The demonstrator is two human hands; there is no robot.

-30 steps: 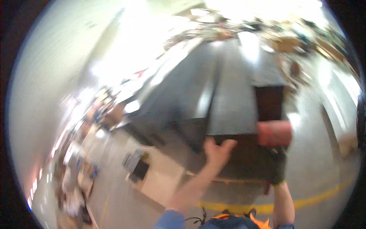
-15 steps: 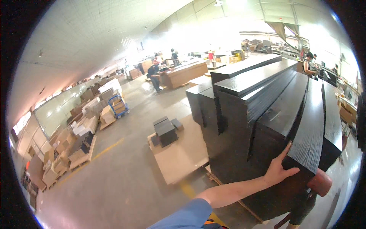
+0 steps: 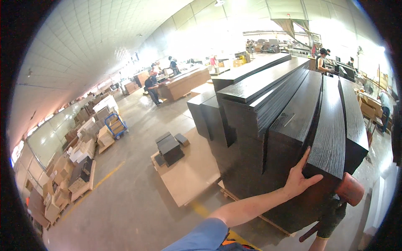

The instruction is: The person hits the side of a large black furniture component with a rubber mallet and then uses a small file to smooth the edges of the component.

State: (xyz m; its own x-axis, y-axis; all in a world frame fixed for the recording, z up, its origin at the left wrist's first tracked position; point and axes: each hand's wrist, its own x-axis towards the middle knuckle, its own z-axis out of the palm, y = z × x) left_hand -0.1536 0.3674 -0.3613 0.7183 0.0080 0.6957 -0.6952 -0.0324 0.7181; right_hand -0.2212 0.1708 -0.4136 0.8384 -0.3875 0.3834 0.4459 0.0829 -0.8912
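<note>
My left hand is bare. It lies against the near end of a stack of long black wood-grain boards, with the thumb and index finger spread apart at the upper corner. Low on the right, my right hand wears a dark glove and is closed around the handle of a mallet. The mallet's reddish head is close to the end face of that same stack, though I cannot tell if they touch. More black boards stand in tall piles just beyond and to the left.
The piles rest on a wooden pallet. Left of them a tan board carries small black blocks. Farther off are a blue cart, pallets of cartons and several people at benches, one person beside a brown stack.
The whole scene has shifted left and slightly down in places as my view turned. My left hand stays on the board end. More of my gloved right hand and the mallet handle now shows.
</note>
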